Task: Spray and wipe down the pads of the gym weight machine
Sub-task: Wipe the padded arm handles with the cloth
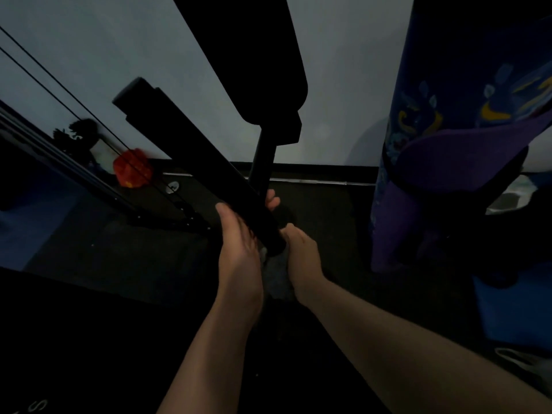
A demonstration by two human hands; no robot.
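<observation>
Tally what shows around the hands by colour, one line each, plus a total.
Black: 2, roller pad and flat pad
Grey: 1, cloth
Red: 1, object on the floor
Purple: 1, rolled mat
Total: 5

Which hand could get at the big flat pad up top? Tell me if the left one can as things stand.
Probably yes. The left hand is wrapped round the lower end of the roller pad, so it must let go first. Above it the path to the flat pad looks open, though the roller pad slants alongside.
</observation>
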